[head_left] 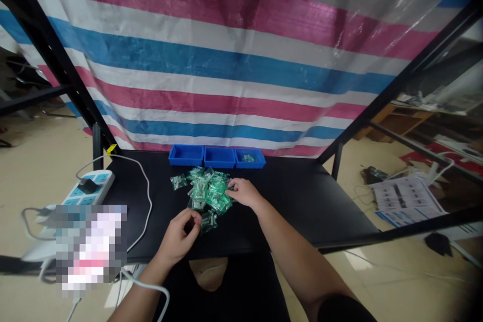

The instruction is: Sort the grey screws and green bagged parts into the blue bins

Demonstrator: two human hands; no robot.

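A heap of small clear plastic packets (209, 188) with greenish contents lies on the black table. My left hand (180, 235) is at the heap's near left side, thumb and forefinger curled together in a pinch. Right at those fingertips is a small plastic packet (209, 222), its edge seemingly between them. My right hand (244, 192) reaches the heap's right edge, thumb and forefinger slightly apart against the packets. A single packet (178, 181) lies off to the left of the heap. What the packets contain is too small to make out.
Three joined blue bins stand behind the heap; small packets lie in the right bin (250, 159). On the left are a power strip (88, 187), a white cable (149, 196) and a pixelated object (94, 246). A striped tarp (226, 75) hangs behind, between black frame posts.
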